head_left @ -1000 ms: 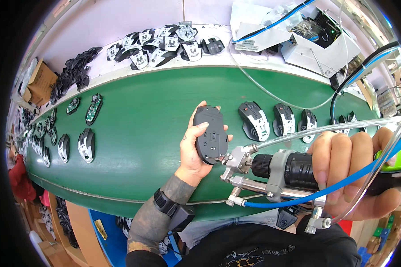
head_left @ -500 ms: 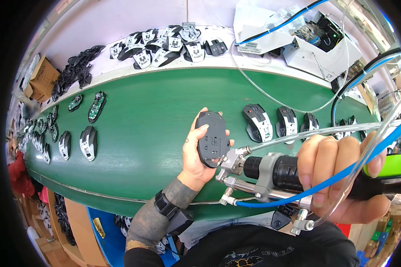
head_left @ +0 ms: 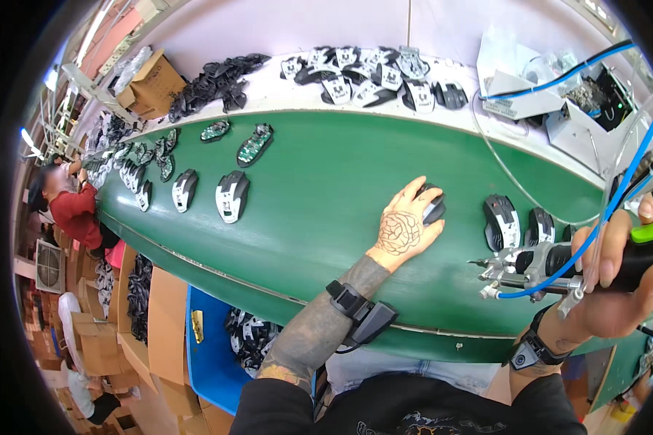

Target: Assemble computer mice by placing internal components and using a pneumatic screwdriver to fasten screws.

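Observation:
My left hand (head_left: 405,223), back up, curls its fingers over a dark computer mouse (head_left: 434,208) on the green work surface (head_left: 319,239). Much of that mouse is hidden under the hand. At the right, my right hand (head_left: 620,254) grips a black power screwdriver (head_left: 559,262) with a green part, a metal clamp and a blue air hose. Its tip points left, away from the mouse. Right of my left hand stand black-and-white mice (head_left: 501,222) in a row. Farther left lie two white-fronted mouse shells (head_left: 232,197) and two bases with green circuit boards (head_left: 255,145).
White mouse shells (head_left: 374,78) and a heap of black parts (head_left: 214,85) fill the back shelf. A white machine (head_left: 584,130) stands back right, with hoses hanging near it. A blue bin (head_left: 214,362) sits below the front edge. Another person (head_left: 76,214) works at far left.
My left hand has turned over and brought the mouse, earlier held underside up, down onto the green surface. The screwdriver has moved away from it to the right. The whole view has shifted.

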Demonstrator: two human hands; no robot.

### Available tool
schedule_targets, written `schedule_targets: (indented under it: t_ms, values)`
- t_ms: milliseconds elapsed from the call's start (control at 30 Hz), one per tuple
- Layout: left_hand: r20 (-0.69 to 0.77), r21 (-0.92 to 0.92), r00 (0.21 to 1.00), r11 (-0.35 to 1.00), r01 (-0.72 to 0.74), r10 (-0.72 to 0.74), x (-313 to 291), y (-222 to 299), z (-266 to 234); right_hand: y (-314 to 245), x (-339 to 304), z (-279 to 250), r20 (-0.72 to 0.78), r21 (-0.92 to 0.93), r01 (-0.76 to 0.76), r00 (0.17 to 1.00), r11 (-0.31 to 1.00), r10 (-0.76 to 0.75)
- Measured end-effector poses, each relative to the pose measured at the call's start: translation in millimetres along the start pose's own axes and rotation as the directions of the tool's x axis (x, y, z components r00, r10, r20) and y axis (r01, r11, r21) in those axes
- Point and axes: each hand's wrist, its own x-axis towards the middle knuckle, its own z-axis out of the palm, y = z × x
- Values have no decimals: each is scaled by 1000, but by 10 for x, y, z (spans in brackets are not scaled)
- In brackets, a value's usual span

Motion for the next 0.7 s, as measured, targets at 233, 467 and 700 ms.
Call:
schedule_targets:
  t_ms: [233, 467, 700]
  values:
    - [64, -32, 998, 999, 11, -9, -61, -157, -389, 15, -3, 43, -157, -42, 134, 978, 990, -139]
    - [-502, 695, 844, 493, 524, -190, -589, -1697, -2055, 114, 77, 61, -471, -177, 282, 817, 943, -333]
    - [-287, 431, 938, 848, 309, -195, 33, -1865, -2388, 189, 98, -31, -476, -287, 268, 794, 920, -379]
